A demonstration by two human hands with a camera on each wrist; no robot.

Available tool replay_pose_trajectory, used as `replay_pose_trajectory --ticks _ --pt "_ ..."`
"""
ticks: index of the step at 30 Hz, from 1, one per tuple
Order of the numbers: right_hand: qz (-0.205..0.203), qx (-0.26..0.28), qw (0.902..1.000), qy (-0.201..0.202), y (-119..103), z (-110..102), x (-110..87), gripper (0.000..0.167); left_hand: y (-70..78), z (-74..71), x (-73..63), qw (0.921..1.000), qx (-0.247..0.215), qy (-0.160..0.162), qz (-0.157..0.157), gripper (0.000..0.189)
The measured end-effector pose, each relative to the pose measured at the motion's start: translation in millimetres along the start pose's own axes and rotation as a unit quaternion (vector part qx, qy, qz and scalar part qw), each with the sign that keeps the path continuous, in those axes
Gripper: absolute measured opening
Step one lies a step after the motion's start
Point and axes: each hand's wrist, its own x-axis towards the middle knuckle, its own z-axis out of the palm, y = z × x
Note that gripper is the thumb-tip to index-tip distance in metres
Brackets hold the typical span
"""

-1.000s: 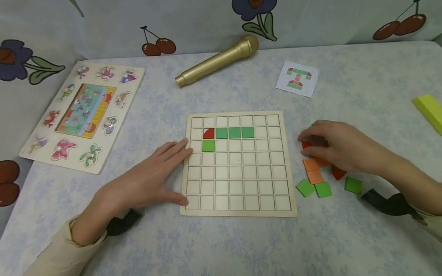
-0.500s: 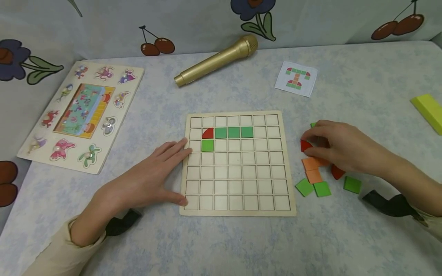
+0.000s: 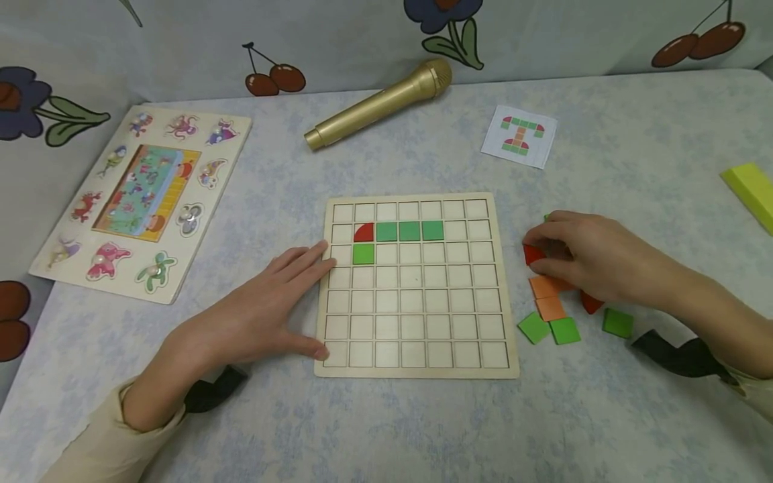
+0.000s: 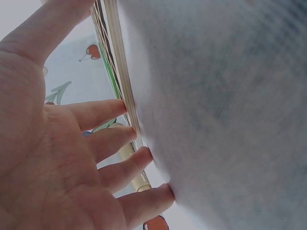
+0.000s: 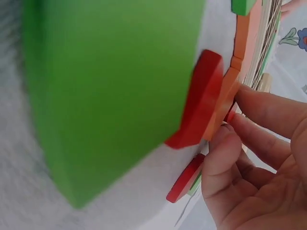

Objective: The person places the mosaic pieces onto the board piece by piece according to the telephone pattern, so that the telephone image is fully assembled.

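My left hand lies spread at the left of the wooden grid board, fingertips against its edge and thumb at its lower left corner. On the board sit a red quarter-circle tile, several green square tiles in the same row, and a lighter green tile below the red one. Right of the board, my right hand bends its fingers over loose tiles, pinching a red tile between thumb and fingers. The right wrist view shows this red tile mostly hidden by the fingertips.
Around the right hand lie orange tiles, another red tile and green tiles. A pattern card, a gold microphone and a picture puzzle board stand farther back. A yellow block lies at far right.
My right hand shifts slightly right, then back left, with the red tile under its fingertips turning a little. My left hand stays at the board's edge.
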Motion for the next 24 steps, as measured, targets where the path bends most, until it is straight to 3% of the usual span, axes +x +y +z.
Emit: replay_pose_trajectory --ticks 5,10,18,24 --pt "-0.013 -0.002 0.9999 0.006 0.2 1.3 0.4 0.022 0.3 0.0 -0.4 1.0 0.001 0.001 0.0 0.112" --pt "-0.046 0.002 0.9979 0.046 -3.8 4.4 -0.1 0.016 0.3 -0.1 -0.4 1.0 -0.001 0.001 0.002 0.112" --pt "-0.107 0.005 0.9894 0.099 -10.6 5.4 6.6 0.022 0.4 -0.3 -0.5 1.0 0.004 -0.001 -0.001 0.112" --pt "-0.1 0.014 0.9918 0.078 -25.7 4.7 21.7 0.021 0.2 -0.8 -0.2 0.9999 0.011 -0.001 0.004 0.112"
